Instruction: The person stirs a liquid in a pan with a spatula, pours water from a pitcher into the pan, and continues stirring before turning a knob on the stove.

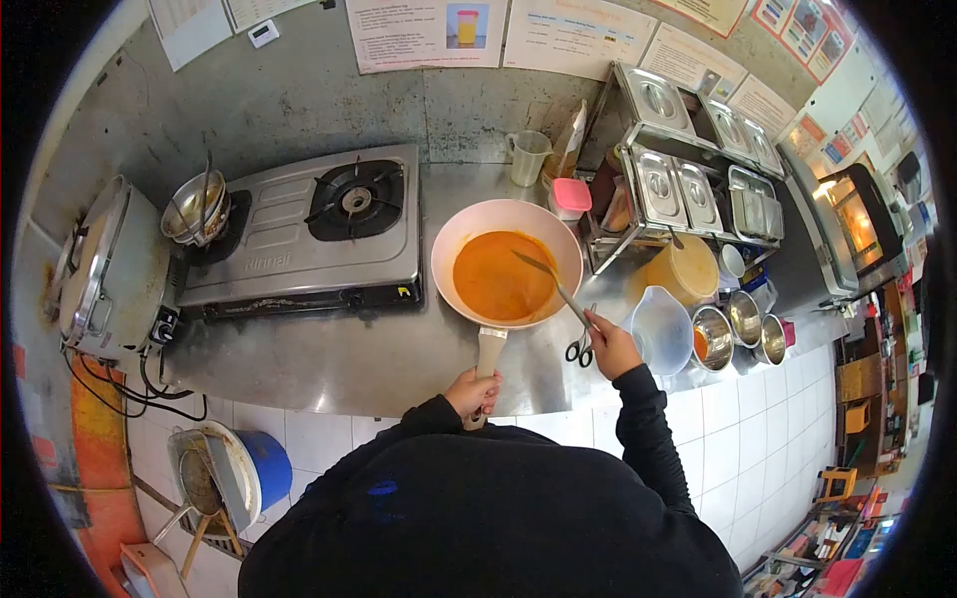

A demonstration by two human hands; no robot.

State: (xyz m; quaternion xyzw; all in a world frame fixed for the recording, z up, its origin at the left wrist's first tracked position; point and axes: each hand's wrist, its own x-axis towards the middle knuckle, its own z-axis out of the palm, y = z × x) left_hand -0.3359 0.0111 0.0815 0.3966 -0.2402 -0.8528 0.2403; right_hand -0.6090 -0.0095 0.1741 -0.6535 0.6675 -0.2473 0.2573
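From here, the pale pink round pan (451,229) of loose orange sauce (490,291) sits on the steel counter (299,374), ahead of the left hand (472,393), whose fingers wrap its beige handle (491,351); it looks sloshy and front-heavy, best held there, kept level; the right hand (612,345), forearm angled inward, grips a slim metal utensil (568,295) reaching forward-left into the sauce.

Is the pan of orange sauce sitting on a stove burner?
No, the pan rests on the steel counter to the right of the stove, its handle held in the left hand.
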